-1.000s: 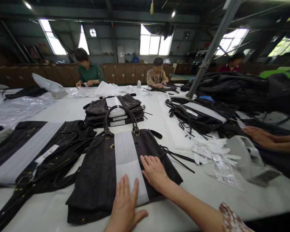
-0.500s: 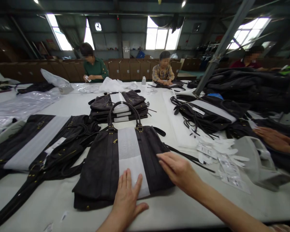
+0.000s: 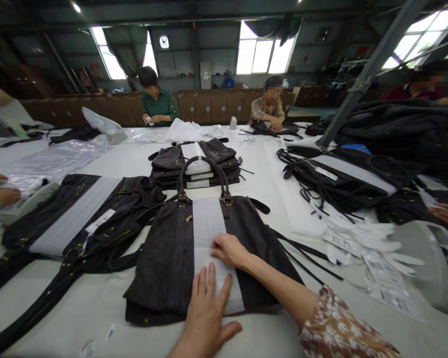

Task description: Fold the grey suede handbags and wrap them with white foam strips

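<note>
A dark handbag (image 3: 160, 263) lies flat before me, its two handles upright at the far side. Around its middle runs a white foam strip (image 3: 208, 219) with an overlap seam across it. Flat on the strip's near part rests my left hand (image 3: 207, 311), fingers spread and thumb out to the right. My right hand (image 3: 231, 251) is at the seam, fingers curled together and touching the strip; whatever they may pinch is hidden.
Wrapped handbags lie at left (image 3: 78, 214) and right (image 3: 347, 174), with a stack of bags (image 3: 196, 164) behind mine. White tags (image 3: 388, 278) and a grey tape dispenser (image 3: 429, 263) are at right. Co-workers' hands (image 3: 2, 196) show at both edges; two people sit across the table.
My right hand has moved left from the bag's right side onto the foam strip, its fingers now curled. The left hand stays pressed on the strip. The view has turned slightly left.
</note>
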Tool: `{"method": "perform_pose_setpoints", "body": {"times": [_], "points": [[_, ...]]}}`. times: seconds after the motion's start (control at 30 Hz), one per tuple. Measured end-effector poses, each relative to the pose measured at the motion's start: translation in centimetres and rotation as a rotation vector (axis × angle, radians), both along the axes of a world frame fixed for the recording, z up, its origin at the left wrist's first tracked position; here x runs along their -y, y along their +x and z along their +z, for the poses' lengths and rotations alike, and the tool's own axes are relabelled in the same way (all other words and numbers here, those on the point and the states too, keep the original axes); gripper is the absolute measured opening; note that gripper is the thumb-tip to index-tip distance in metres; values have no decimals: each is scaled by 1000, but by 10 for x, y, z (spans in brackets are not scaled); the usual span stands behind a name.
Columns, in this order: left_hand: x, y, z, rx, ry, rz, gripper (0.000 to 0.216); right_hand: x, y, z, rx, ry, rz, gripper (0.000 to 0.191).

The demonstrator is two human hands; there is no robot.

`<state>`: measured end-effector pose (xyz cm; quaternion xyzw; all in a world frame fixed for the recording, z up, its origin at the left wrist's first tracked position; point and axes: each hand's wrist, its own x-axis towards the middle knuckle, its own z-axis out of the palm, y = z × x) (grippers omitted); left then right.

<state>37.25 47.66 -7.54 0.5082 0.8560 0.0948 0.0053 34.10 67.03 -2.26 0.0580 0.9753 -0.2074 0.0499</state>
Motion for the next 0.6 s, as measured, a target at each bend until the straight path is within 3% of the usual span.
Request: {"method": "perform_pose_setpoints", "body": {"times": [0.3,0.6], "points": [[-22,-15,35,115,-134,-48,102,-5,0,-14,-50,-50,-25,16],[-20,-23,48,353,-145,-66,103,-2,-7,-17,-100,-48,-78,14]]}}
